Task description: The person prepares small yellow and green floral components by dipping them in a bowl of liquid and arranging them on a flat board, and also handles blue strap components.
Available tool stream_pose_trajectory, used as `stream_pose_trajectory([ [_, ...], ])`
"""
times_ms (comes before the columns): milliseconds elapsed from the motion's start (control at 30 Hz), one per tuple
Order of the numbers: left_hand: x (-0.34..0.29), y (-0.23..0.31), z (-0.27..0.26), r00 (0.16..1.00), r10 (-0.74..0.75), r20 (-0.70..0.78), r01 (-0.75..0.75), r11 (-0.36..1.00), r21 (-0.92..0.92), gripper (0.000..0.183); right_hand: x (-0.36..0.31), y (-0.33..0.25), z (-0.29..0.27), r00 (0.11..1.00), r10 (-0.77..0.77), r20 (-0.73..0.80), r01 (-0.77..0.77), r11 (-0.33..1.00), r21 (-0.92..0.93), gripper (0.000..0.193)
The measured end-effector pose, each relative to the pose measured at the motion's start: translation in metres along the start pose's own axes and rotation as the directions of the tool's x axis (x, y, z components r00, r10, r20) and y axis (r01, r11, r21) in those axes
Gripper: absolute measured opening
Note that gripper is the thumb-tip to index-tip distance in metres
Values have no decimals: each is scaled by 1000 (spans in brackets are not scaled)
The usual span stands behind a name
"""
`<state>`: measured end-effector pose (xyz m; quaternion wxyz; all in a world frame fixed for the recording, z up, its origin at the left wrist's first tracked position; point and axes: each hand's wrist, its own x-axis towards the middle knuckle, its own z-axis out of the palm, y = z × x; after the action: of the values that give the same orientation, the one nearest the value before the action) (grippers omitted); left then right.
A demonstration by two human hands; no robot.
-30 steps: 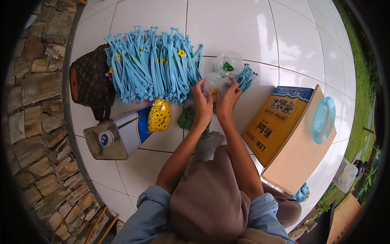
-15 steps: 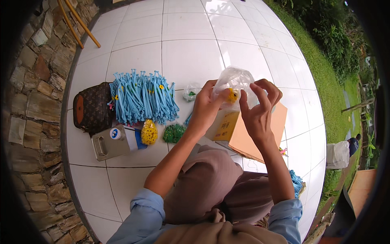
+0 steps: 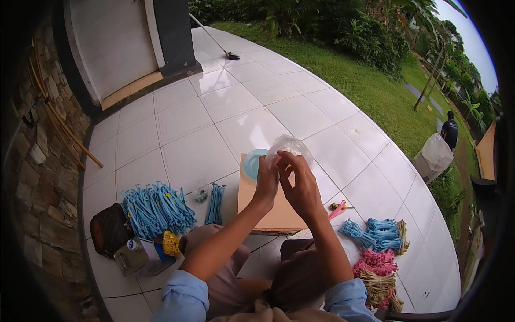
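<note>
plastic bag (image 3: 291,144), pinched by left hand (image 3: 266,185) and right hand (image 3: 301,189), bulges beyond their grip.

White door (image 3: 115,43) beside dark pillar (image 3: 173,35); broom (image 3: 232,56) on tiled floor (image 3: 185,126); white sack (image 3: 432,157) beside dark-clad person (image 3: 449,131).

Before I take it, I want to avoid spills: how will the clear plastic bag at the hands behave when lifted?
The clear plastic bag will probably flop: its thin film looks crumpled. It seems light, being see-through and puffed out with little showing inside.
</note>
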<state>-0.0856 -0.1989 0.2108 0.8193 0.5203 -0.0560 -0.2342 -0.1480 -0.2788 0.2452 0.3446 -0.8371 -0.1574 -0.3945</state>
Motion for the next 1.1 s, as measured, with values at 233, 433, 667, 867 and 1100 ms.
stream_pose_trajectory([
  [233,-20,7,8,991,-51,120,67,988,-137,28,-19,11,-15,968,247,-40,-246,969,24,58],
  [433,-23,4,-6,987,-73,140,96,982,-162,28,-21,18,-13,946,324,-6,-322,942,94,62],
  [667,-21,-11,-21,991,26,130,-29,999,23,40,-18,18,-3,873,476,102,-487,854,184,69],
  [867,0,-36,-28,990,108,94,-136,907,398,45,-30,39,9,822,543,172,-563,821,99,63],
  [1100,27,-67,-50,973,-102,205,-64,739,670,49,-50,77,14,736,633,240,-661,749,49,61],
])
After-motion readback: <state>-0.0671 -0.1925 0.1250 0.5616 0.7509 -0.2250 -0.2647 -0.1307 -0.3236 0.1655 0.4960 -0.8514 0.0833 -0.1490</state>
